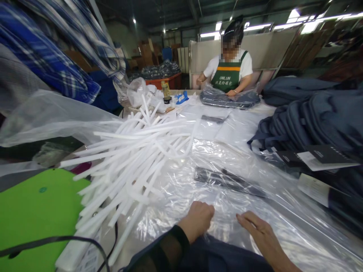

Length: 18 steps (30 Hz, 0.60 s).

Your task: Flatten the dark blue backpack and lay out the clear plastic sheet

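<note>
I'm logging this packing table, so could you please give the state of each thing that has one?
left hand: closed in a fist on the clear plastic bag
right hand: open, flat on the bag
clear plastic bag: spread flat, wrinkled
white strips: loose, piled
dark garments: folded, stacked

The scene is lit brightly by ceiling strip lights (pixel 309 23), which are blown out at upper right. Glare is thrown across the clear plastic sheeting (pixel 227 158). Edges are bent by wide-angle distortion, and near cloth at left is blurred.
</note>
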### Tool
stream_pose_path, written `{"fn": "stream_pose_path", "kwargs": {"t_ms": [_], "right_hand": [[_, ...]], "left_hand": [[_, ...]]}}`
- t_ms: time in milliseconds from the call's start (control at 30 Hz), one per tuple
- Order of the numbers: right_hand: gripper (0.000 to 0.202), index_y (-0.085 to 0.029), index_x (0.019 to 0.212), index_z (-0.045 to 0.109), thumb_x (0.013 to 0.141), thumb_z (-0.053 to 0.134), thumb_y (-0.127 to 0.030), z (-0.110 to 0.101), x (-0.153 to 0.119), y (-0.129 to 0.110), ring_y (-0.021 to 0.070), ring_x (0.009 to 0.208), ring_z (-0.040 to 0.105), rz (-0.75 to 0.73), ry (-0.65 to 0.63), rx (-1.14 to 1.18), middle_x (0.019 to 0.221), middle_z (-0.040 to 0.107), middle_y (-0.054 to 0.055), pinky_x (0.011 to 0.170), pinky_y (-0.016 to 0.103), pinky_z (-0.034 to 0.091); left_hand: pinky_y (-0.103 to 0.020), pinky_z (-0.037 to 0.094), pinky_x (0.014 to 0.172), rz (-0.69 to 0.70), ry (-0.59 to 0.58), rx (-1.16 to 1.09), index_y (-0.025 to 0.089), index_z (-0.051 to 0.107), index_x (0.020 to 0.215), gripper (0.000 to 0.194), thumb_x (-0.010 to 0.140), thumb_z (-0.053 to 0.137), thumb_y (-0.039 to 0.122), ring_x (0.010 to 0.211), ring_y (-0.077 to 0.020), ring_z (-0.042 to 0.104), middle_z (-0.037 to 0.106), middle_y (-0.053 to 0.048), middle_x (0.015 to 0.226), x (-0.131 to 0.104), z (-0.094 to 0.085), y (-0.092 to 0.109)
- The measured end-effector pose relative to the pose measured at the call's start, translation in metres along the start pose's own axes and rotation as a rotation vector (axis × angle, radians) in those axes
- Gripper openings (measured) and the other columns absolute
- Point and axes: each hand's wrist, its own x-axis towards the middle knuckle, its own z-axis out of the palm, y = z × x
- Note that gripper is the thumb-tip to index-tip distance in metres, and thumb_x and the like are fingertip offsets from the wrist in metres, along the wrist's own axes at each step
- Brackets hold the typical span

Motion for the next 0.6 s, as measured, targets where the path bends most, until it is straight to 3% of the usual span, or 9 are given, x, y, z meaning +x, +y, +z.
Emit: {"fn": "stream_pose_path", "kwargs": {"t_ms": [133, 200, 267, 467, 600], "right_hand": [[0.028, -0.022, 0.075, 0.057, 0.095, 0.042, -0.034, -0.008, -0.004, 0.007, 0.0132, 0.065, 0.057, -0.443, 0.191, -0.333, 0.07, 0.057, -0.001, 0.066, 0.025, 0.044], [0.021, -0.021, 0.082, 0.059, 0.092, 0.04, -0.016, -0.012, -0.005, 0.018, 0.014, 0.066, 0.056, -0.629, 0.208, -0.582, 0.074, 0.058, 0.001, 0.064, 0.025, 0.043], [0.025, -0.02, 0.086, 0.058, 0.085, 0.039, -0.004, -0.016, -0.007, 0.032, 0.0149, 0.064, 0.055, -0.713, 0.184, -0.769, 0.074, 0.058, 0.002, 0.061, 0.026, 0.043], [0.031, -0.022, 0.084, 0.062, 0.074, 0.043, 0.0, -0.032, -0.011, 0.086, 0.0193, 0.071, 0.061, -0.604, 0.295, -1.024, 0.081, 0.064, 0.006, 0.063, 0.031, 0.046], [0.027, -0.028, 0.083, 0.064, 0.074, 0.046, -0.01, -0.059, -0.009, 0.121, 0.0224, 0.073, 0.066, -0.426, 0.26, -0.891, 0.084, 0.068, 0.007, 0.061, 0.036, 0.05]], "left_hand": [[-0.039, 0.047, 0.083, -0.152, 0.039, 0.088, 0.014, 0.06, 0.104, 0.035, 0.081, 0.037, -0.001, 0.097, -0.0261, 0.064, 0.068, -0.013, 0.098, -0.022, 0.0, -0.037], [-0.041, 0.046, 0.084, -0.245, 0.084, 0.132, 0.012, 0.059, 0.103, 0.036, 0.082, 0.034, -0.002, 0.098, -0.0273, 0.063, 0.066, -0.015, 0.098, -0.036, -0.002, -0.058], [-0.041, 0.045, 0.085, -0.323, 0.141, 0.172, 0.012, 0.06, 0.1, 0.036, 0.083, 0.031, -0.001, 0.097, -0.0277, 0.062, 0.065, -0.015, 0.096, -0.052, -0.004, -0.077], [-0.036, 0.045, 0.085, -0.477, 0.344, 0.252, 0.016, 0.062, 0.087, 0.034, 0.088, 0.031, 0.002, 0.09, -0.0232, 0.063, 0.066, -0.008, 0.085, -0.086, 0.003, -0.109], [-0.036, 0.048, 0.079, -0.532, 0.464, 0.267, 0.017, 0.064, 0.084, 0.04, 0.089, 0.027, 0.001, 0.089, -0.0251, 0.064, 0.067, -0.009, 0.085, -0.096, 0.006, -0.123]]}}
